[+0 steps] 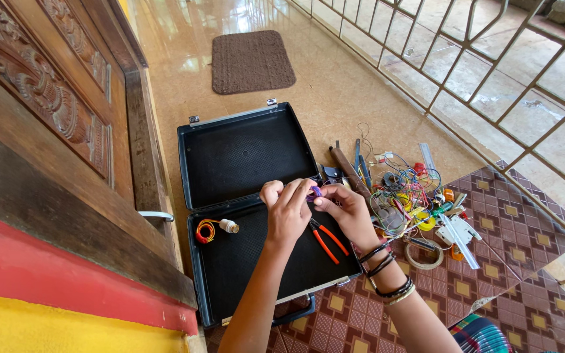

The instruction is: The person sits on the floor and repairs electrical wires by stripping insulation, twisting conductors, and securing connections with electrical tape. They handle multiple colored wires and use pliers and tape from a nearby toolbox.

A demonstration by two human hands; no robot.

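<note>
My left hand [286,208] and my right hand [346,210] meet above an open black case [230,157] on the floor. Both pinch a small purple object [315,192] between their fingertips. Several dark bracelets ring my right wrist. Under my hands, inside the case's lower half, lie red-handled pliers [327,238]. A coil of orange and red wire with a white bulb-like part [214,229] rests at the case's left side.
A heap of coloured wires, tape rolls and small tools [413,196] lies on the floor right of the case. A carved wooden door [40,98] stands at left, a brown doormat [251,61] beyond, a metal grille [492,72] at right, patterned mat [492,261] underneath.
</note>
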